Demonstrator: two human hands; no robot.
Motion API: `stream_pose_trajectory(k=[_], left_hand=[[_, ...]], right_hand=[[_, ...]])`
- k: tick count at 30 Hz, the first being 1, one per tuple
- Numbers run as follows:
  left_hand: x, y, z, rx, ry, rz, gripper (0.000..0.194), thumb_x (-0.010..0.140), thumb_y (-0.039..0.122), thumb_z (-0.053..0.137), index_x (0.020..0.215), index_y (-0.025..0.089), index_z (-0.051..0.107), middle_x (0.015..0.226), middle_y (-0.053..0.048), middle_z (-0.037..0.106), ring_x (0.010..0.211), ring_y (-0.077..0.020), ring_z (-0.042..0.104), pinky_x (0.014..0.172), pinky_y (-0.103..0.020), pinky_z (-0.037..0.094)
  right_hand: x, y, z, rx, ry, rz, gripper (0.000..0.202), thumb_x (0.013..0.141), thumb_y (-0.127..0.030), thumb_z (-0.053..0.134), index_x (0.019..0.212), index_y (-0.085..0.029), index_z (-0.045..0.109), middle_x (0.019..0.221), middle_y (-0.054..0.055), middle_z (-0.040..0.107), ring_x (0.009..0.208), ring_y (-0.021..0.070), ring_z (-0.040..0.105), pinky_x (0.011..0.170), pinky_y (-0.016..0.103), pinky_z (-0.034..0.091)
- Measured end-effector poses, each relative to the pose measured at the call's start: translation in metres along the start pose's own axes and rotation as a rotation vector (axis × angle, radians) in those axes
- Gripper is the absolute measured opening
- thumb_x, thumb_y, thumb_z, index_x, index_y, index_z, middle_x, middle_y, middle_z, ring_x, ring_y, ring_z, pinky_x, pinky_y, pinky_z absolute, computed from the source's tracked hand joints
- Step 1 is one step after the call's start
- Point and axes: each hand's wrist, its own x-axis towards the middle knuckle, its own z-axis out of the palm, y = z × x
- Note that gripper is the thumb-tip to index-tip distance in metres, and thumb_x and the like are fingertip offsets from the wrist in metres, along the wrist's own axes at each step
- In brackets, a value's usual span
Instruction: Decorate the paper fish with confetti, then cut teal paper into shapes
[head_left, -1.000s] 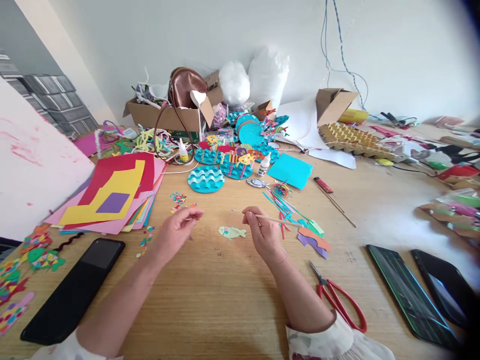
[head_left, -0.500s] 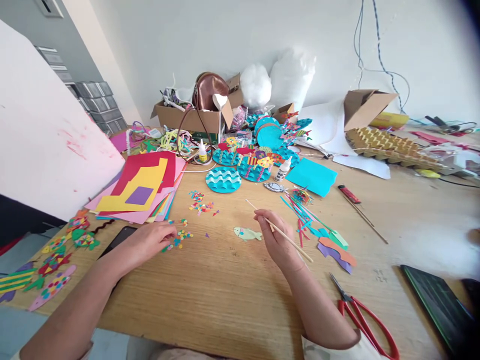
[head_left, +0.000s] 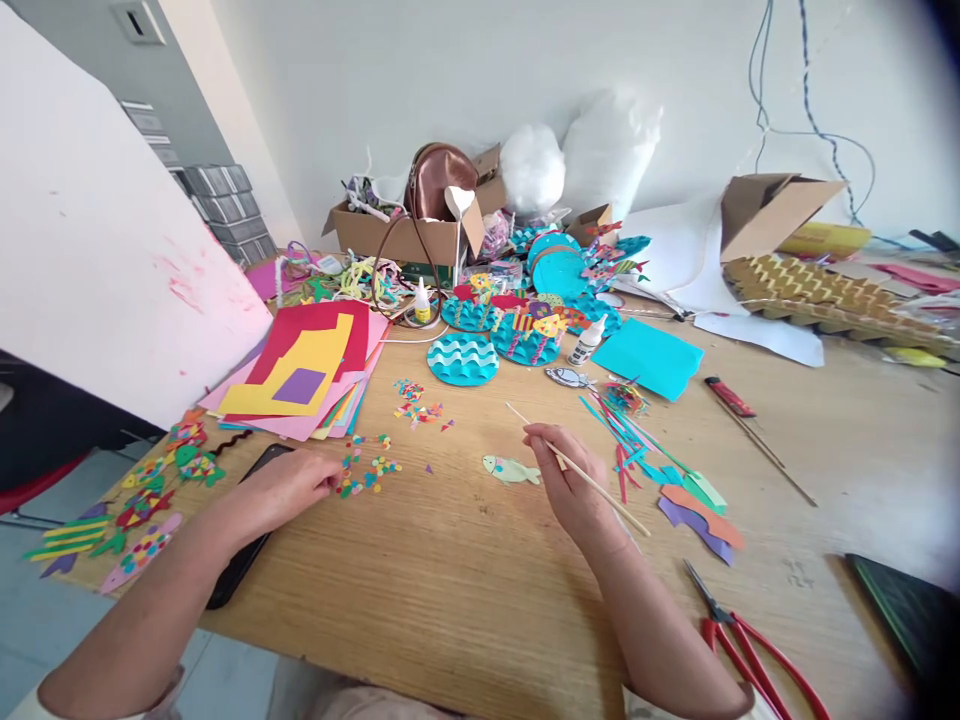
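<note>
In my right hand (head_left: pixel 574 480) is a thin wooden stick (head_left: pixel 600 487), gripped between closed fingers, its pale tip pointing up and left. Just left of that hand lies a light green paper fish (head_left: pixel 510 470), flat on the table. My left hand (head_left: pixel 304 483) is beside the small coloured paper dots (head_left: pixel 369 472), fingers curled together; whatever they may pinch is hidden. Beyond the dots is a scatter of tiny paper bits (head_left: pixel 421 410). A black phone (head_left: pixel 238 570) lies partly under my left forearm.
Red-handled scissors (head_left: pixel 731 625) lie at the right by my forearm. Coloured sheets (head_left: pixel 289 370) are stacked at the left, with decorated paper fish (head_left: pixel 146 548) nearer me. Glue bottles (head_left: pixel 586 342), a blue wavy disc (head_left: pixel 463 362) and paper strips (head_left: pixel 615 435) are farther back.
The view has shifted, moving everything rightward in the picture. My left hand has drawn slightly back from the dots, its fingers curling in. The right hand keeps holding the stick.
</note>
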Motion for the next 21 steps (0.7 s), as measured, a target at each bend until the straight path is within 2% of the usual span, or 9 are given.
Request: stream_pose_trajectory(k=[3, 8, 13, 15, 21], left_hand=[[-0.004, 0.001, 0.008, 0.02, -0.035, -0.013, 0.021, 0.074, 0.011, 0.042, 0.075, 0.021, 0.061, 0.075, -0.001, 0.066, 0.072, -0.0179, 0.059, 0.065, -0.026, 0.038], [-0.01, 0.002, 0.011, -0.005, 0.093, -0.016, 0.02, 0.078, 0.016, 0.041, 0.077, 0.02, 0.06, 0.075, -0.002, 0.065, 0.07, -0.0179, 0.059, 0.063, -0.026, 0.04], [-0.005, 0.001, 0.003, 0.009, 0.159, -0.044, 0.025, 0.079, 0.016, 0.041, 0.092, 0.019, 0.063, 0.1, -0.007, 0.066, 0.092, -0.0213, 0.06, 0.079, -0.031, 0.043], [0.001, 0.002, -0.001, 0.008, 0.171, -0.056, 0.026, 0.081, 0.018, 0.04, 0.095, 0.019, 0.063, 0.104, -0.008, 0.066, 0.095, -0.0219, 0.059, 0.08, -0.031, 0.043], [0.025, -0.005, 0.004, 0.09, 0.247, 0.003, 0.02, 0.082, 0.019, 0.044, 0.081, 0.019, 0.064, 0.081, -0.005, 0.064, 0.081, -0.0192, 0.058, 0.073, -0.03, 0.044]], right_hand=[[0.0, 0.0, 0.0, 0.001, -0.01, -0.003, 0.017, 0.088, -0.025, 0.041, 0.092, -0.02, 0.058, 0.08, 0.005, 0.065, 0.075, 0.0164, 0.061, 0.066, 0.027, 0.046], [0.0, 0.001, 0.002, 0.003, -0.015, 0.0, 0.018, 0.089, -0.027, 0.041, 0.091, -0.02, 0.058, 0.079, 0.005, 0.065, 0.074, 0.0166, 0.061, 0.067, 0.027, 0.046], [0.0, 0.003, 0.003, 0.007, -0.018, -0.009, 0.018, 0.089, -0.026, 0.042, 0.091, -0.02, 0.058, 0.08, 0.005, 0.065, 0.075, 0.0164, 0.061, 0.067, 0.027, 0.046], [0.0, 0.003, 0.003, 0.008, -0.014, -0.009, 0.018, 0.088, -0.026, 0.042, 0.091, -0.02, 0.058, 0.08, 0.005, 0.065, 0.075, 0.0166, 0.061, 0.067, 0.027, 0.046], [0.001, 0.002, 0.002, -0.008, 0.002, -0.012, 0.019, 0.088, -0.027, 0.041, 0.091, -0.02, 0.059, 0.078, 0.005, 0.066, 0.073, 0.0173, 0.062, 0.066, 0.028, 0.047]])
